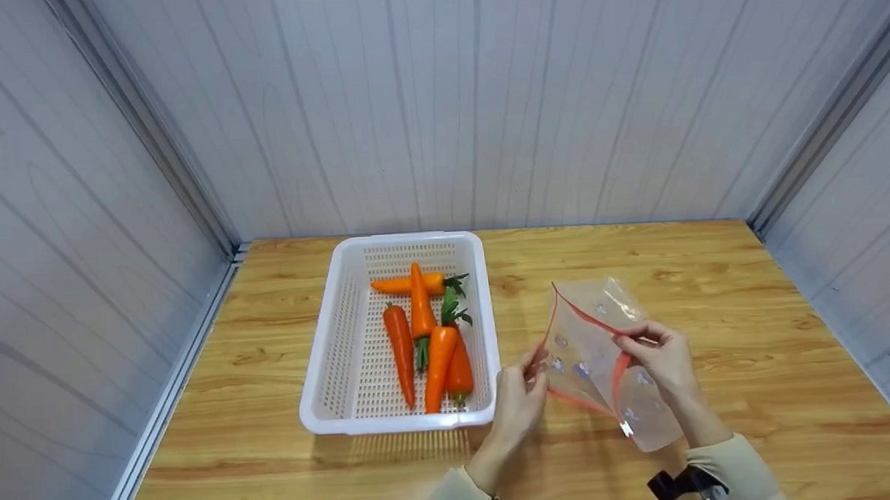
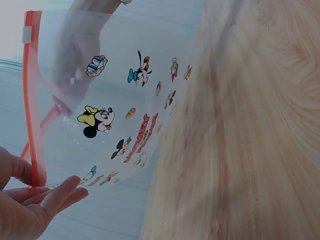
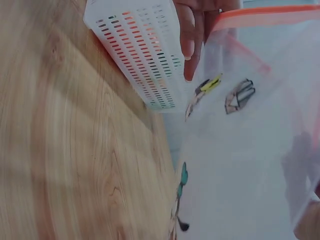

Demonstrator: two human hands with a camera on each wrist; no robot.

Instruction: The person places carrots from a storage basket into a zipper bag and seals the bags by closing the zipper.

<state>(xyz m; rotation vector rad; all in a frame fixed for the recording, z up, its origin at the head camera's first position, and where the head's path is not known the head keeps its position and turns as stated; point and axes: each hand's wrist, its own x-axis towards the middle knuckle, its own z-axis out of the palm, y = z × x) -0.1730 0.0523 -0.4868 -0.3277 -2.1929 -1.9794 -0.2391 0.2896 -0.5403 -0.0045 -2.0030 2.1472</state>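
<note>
Head view: left grip and right grip pinch opposite sides of the clear bag between them.

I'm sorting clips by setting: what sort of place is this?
Probably a small enclosed work booth. Pale panelled walls stand on three sides of a wood-grain tabletop, which bears a white perforated basket of carrots. What lies beyond the walls isn't shown.
</note>
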